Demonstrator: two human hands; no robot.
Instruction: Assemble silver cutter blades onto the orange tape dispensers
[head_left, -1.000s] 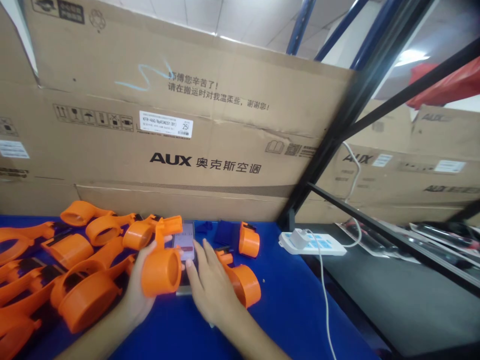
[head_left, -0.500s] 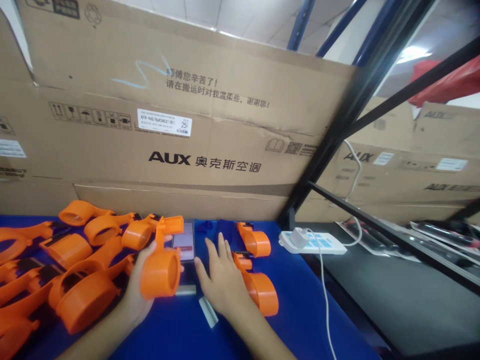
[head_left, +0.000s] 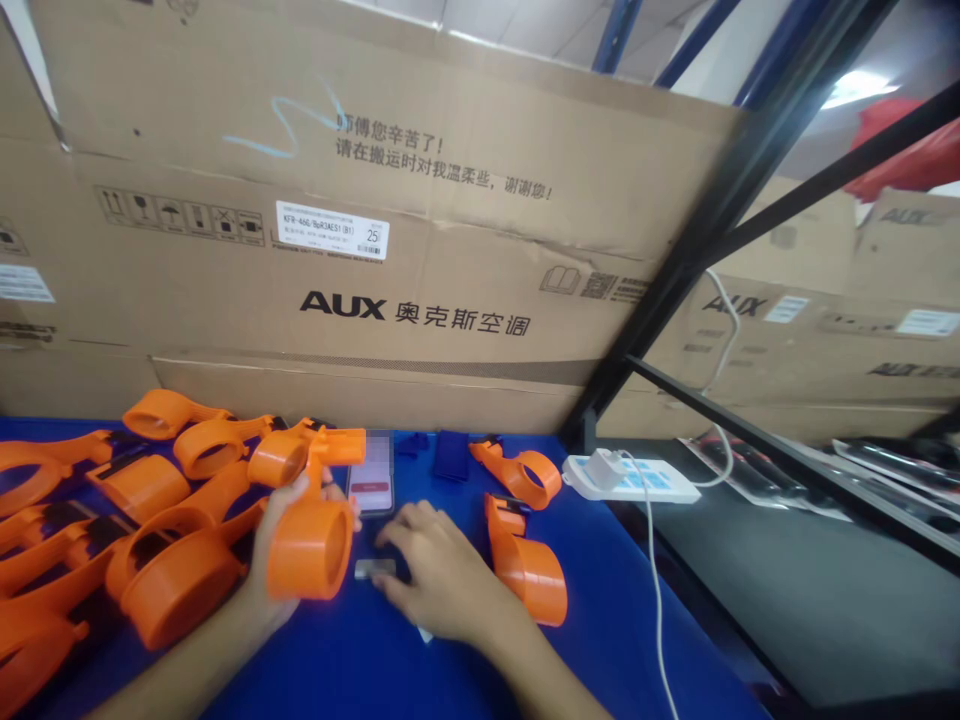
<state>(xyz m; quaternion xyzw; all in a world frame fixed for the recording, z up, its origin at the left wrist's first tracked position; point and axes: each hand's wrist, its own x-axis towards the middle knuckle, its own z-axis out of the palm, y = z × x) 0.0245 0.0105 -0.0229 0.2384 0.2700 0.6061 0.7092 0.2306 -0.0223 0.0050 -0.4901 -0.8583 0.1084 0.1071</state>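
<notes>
An orange plastic tape dispenser is in my left hand, its ring toward me and its head upright above the fingers. My right hand is low over the blue table with fingers apart and bent. Its thumb and forefinger are at a small flat metal strip, which lies on the cloth. Another pale strip shows partly under the right hand. Just beyond the hands lies a phone with a lit screen. To the right rest two tape dispensers, a nearer one and a farther one.
Several orange tape dispensers are heaped at left. Dark blue pieces lie behind the right hand. A white power strip with a hanging cable stands by the black rack post. Cardboard walls the back.
My right hand moved right, pushing the dispensers that way, then came back left and down to the metal strip. The left hand still holds its dispenser. The view shifted slightly.
</notes>
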